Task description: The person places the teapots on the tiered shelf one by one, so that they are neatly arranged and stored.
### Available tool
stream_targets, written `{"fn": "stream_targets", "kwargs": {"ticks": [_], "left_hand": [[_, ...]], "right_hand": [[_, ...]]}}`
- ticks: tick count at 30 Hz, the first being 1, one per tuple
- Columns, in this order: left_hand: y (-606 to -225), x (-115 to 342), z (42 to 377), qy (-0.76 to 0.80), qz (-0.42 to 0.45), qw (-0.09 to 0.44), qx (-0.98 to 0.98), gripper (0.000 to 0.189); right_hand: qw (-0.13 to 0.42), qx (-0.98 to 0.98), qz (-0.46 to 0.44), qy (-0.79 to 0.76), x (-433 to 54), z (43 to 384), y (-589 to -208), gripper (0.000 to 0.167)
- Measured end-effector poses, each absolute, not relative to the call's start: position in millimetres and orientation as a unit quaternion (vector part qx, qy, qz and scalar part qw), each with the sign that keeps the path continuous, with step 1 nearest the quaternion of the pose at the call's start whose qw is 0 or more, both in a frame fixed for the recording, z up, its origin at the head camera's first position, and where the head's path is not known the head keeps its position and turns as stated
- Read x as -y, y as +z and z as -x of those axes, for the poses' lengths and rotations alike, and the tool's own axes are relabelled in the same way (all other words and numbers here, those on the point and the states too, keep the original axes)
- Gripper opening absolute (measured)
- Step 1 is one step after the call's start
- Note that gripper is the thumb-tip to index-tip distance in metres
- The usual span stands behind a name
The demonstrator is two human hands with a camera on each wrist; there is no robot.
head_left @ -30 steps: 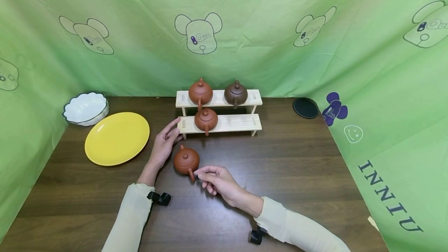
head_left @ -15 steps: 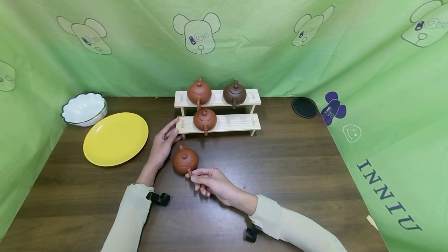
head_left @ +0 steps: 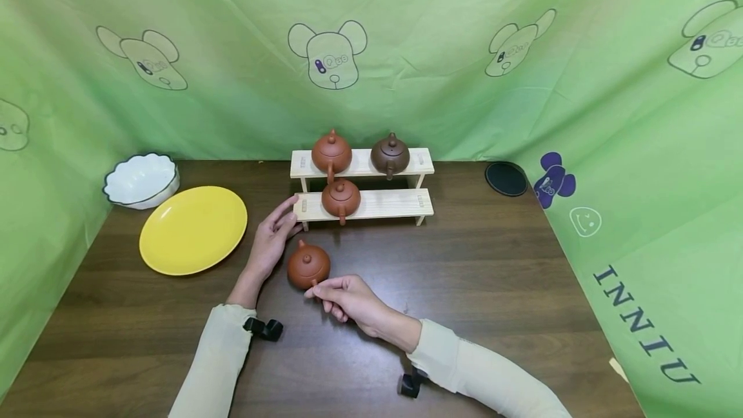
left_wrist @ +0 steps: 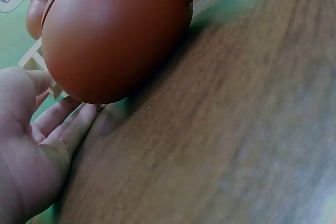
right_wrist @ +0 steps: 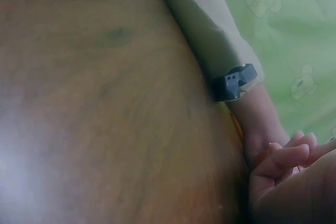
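Observation:
A reddish-brown clay teapot (head_left: 307, 267) stands on the table, its spout pointing away and its handle toward me. My right hand (head_left: 354, 304) pinches that handle between thumb and forefinger, covering most of it. At the left end of the lower wooden display shelf (head_left: 395, 204), my left hand (head_left: 269, 244) rests with extended fingers touching the shelf's end. In the left wrist view the teapot (left_wrist: 115, 40) looms large and hides part of the shelf behind the left hand (left_wrist: 37, 156). The right wrist view shows my right hand (right_wrist: 294, 182) with its fingers bent; the teapot is mostly hidden there.
Another reddish teapot (head_left: 340, 197) sits on the lower shelf. On the upper shelf (head_left: 361, 163) are a reddish teapot (head_left: 331, 152) and a dark brown one (head_left: 390, 154). A yellow plate (head_left: 193, 231) and white scalloped bowl (head_left: 142, 180) lie left, a black round coaster (head_left: 506, 179) right.
My right hand has moved left onto the teapot's handle and now pinches it. The left hand has stayed at the shelf's end, and the teapot stands in the same place.

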State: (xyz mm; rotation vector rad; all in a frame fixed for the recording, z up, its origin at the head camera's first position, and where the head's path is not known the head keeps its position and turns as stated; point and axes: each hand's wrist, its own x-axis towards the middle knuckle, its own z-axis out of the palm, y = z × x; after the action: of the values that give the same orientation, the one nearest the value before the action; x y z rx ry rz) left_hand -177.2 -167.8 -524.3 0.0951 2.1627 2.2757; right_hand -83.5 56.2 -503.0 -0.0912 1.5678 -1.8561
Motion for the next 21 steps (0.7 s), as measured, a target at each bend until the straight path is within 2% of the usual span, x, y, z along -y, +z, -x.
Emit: {"fn": "stream_targets", "kwargs": {"ticks": [21], "left_hand": [[-524.8, 168.0, 177.4, 0.724, -0.031, 0.001, -0.689, 0.049]], "right_hand": [[0.325, -0.606, 0.025, -0.725, -56.2, 80.5, -501.2, 0.033]]}}
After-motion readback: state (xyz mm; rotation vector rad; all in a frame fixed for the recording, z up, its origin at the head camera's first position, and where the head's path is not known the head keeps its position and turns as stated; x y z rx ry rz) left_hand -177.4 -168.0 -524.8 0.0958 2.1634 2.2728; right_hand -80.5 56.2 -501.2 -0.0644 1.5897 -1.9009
